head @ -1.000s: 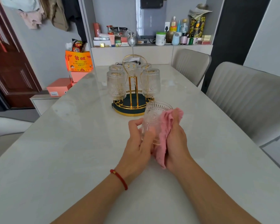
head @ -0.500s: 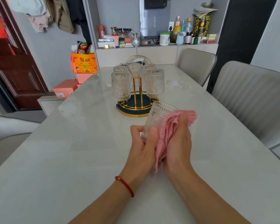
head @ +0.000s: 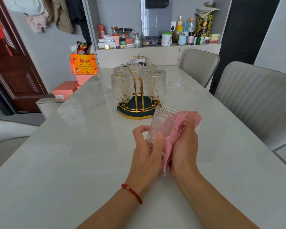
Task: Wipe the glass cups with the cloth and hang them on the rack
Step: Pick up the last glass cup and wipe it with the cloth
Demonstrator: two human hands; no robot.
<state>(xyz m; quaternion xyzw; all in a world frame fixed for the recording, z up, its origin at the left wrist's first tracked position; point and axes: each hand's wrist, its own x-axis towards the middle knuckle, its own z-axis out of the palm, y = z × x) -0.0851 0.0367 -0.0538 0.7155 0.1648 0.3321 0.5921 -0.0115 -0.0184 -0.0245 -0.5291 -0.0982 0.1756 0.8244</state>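
Left hand (head: 147, 151) grips the ribbed glass cup (head: 163, 124) (mouth tilted toward one o'clock); right hand (head: 185, 142) presses the pink cloth (head: 177, 134) around it, cup rack (head: 139, 103) at twelve.

Rack (head: 139, 103) just beyond raised cup (head: 163, 123)

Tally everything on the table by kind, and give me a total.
Ribbed clear glass cups: 6, with 5 upside down on the rack and 1 held above the table
Gold wire rack with dark round base: 1
Pink cloth: 1
Total: 8
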